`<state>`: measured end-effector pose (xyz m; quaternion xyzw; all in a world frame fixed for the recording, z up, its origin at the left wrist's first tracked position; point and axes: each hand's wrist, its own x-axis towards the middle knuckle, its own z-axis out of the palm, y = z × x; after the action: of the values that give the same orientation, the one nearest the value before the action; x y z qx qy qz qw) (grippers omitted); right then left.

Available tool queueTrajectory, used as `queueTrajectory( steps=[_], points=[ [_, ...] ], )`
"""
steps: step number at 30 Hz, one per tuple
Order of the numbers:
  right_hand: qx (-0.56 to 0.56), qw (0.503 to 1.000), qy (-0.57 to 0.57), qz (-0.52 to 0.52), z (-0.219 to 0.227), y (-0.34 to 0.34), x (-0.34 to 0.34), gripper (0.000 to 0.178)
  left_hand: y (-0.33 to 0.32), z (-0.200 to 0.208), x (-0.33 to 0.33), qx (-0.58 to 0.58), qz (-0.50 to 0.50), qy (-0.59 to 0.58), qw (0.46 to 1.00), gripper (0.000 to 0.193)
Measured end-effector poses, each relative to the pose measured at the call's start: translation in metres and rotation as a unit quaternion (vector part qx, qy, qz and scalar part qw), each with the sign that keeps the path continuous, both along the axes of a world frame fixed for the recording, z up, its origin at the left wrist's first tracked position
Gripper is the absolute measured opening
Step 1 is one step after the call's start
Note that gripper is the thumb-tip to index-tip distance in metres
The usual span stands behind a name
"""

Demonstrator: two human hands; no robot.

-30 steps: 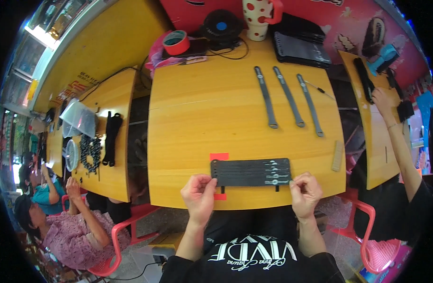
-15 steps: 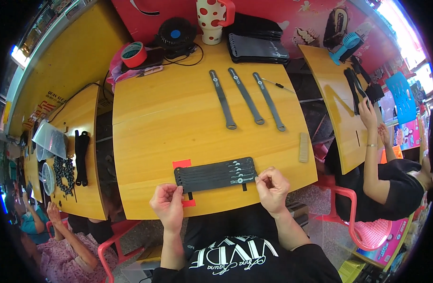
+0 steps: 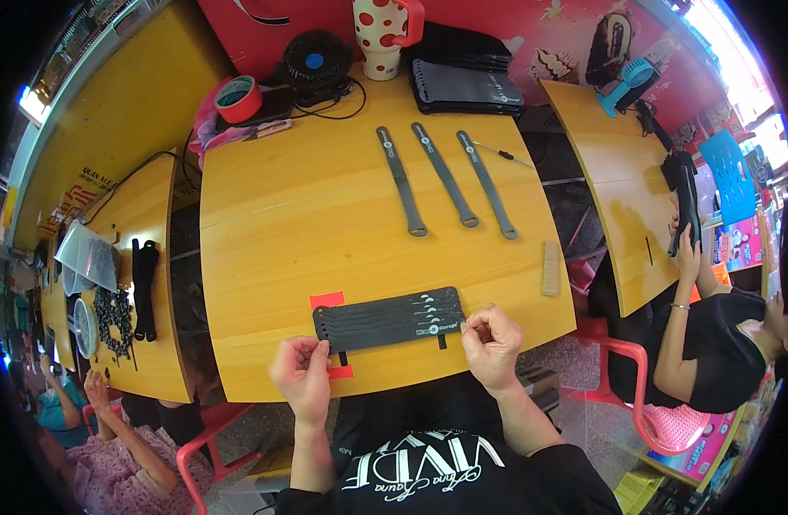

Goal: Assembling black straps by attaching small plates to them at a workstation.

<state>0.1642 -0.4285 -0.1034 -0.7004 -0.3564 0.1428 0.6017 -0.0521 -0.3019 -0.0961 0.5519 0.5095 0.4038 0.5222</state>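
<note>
A flat stack of dark grey straps [image 3: 387, 319] lies along the near edge of the yellow table [image 3: 273, 249], over two red tape marks [image 3: 328, 299]. My left hand [image 3: 301, 374] pinches the stack's left end. My right hand [image 3: 492, 343] pinches its right end, fingers curled on the edge. A thin black band runs under the stack, with short tabs showing below it. Three single grey straps [image 3: 445, 184] lie side by side farther back on the table.
At the back stand a red tape roll [image 3: 237, 98], a small black fan [image 3: 315, 61], a polka-dot mug [image 3: 382, 24] and a pile of grey straps [image 3: 467, 85]. A small wooden block [image 3: 550, 268] lies right. Another person [image 3: 711, 309] works at the right table; more people sit lower left.
The view has shifted, so the table sits more to the left and higher. Both hands stay at the ends of the strap stack, moved slightly closer onto it.
</note>
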Motion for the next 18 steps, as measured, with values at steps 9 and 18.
queueTrajectory(
  steps=[9,18],
  points=[
    [-0.022,0.999,-0.019,-0.016,0.0028,0.0018,0.0,0.019,-0.0003,-0.0011,0.0,0.019,-0.002,0.011,1.0,0.012],
    [-0.016,1.0,-0.007,-0.017,0.0014,0.0041,-0.0018,0.02,0.0023,0.0002,-0.0003,-0.004,0.003,0.018,1.0,0.012]
  ],
)
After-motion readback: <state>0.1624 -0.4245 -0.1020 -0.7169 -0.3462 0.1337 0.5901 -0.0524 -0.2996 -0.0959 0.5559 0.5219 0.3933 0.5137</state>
